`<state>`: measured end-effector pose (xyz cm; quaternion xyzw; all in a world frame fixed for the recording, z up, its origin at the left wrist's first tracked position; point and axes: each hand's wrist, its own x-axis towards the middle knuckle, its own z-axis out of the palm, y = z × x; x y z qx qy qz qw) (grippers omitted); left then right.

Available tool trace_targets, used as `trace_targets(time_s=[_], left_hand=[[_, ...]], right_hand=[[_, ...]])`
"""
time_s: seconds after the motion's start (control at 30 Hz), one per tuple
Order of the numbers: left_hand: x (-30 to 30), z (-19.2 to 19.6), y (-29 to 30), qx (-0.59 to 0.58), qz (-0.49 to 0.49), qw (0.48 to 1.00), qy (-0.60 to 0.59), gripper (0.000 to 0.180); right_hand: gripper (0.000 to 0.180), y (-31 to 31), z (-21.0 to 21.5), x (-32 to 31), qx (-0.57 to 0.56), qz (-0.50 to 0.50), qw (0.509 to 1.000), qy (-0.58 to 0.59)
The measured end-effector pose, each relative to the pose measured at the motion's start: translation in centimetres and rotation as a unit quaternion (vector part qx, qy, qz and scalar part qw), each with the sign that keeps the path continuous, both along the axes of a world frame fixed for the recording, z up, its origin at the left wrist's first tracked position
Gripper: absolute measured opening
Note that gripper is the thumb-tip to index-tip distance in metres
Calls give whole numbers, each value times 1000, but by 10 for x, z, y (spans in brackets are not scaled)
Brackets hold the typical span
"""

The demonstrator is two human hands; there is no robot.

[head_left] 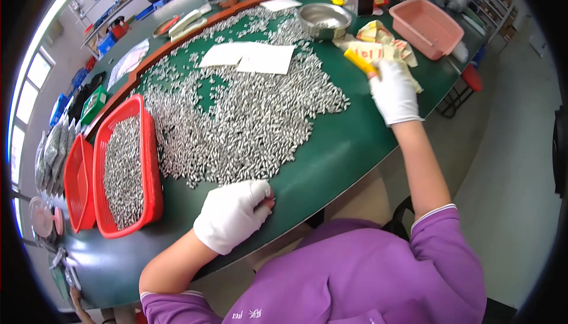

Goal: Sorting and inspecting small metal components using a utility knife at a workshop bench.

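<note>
My right hand point(395, 93), in a white glove with bare fingertips, is closed around a short yellow bar-shaped tool point(359, 62); its exact kind does not show. Beside and under that hand lies a crumpled cream wrapper point(378, 33) with red print. My left hand point(232, 214), gloved the same way, rests curled near the table's front edge; whatever its fingers hold, if anything, is hidden. Just beyond it spreads a wide layer of small silvery metal parts point(248, 123). White paper sheets point(266, 58) lie on top of them.
A red basket point(155, 170) full of the same parts stands at left, with another red basket point(80, 185) beside it. A metal bowl point(324, 19) and a pink basin point(426, 27) sit farther back. A brown raised strip point(133, 78) crosses the green table point(331, 152).
</note>
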<state>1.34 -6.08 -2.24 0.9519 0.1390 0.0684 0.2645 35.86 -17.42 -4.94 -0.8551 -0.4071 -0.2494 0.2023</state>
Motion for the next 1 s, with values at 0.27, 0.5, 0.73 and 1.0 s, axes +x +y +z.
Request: trace_targets(time_s=[0.27, 0.5, 0.73, 1.0], left_hand=[[-6, 2, 0, -28, 31, 999, 8, 13], [-3, 1, -5, 10, 27, 1000, 11, 10], [-4, 1, -4, -9, 41, 999, 13, 10], [-5, 0, -5, -20, 51, 998, 13, 11]], right_hand=[[63, -96, 19, -115, 26, 287, 828, 482], [54, -103, 3, -160, -165, 408, 807, 394], [73, -79, 11, -185, -233, 389, 846, 281], [73, -77, 14, -194, -227, 384, 855, 265]])
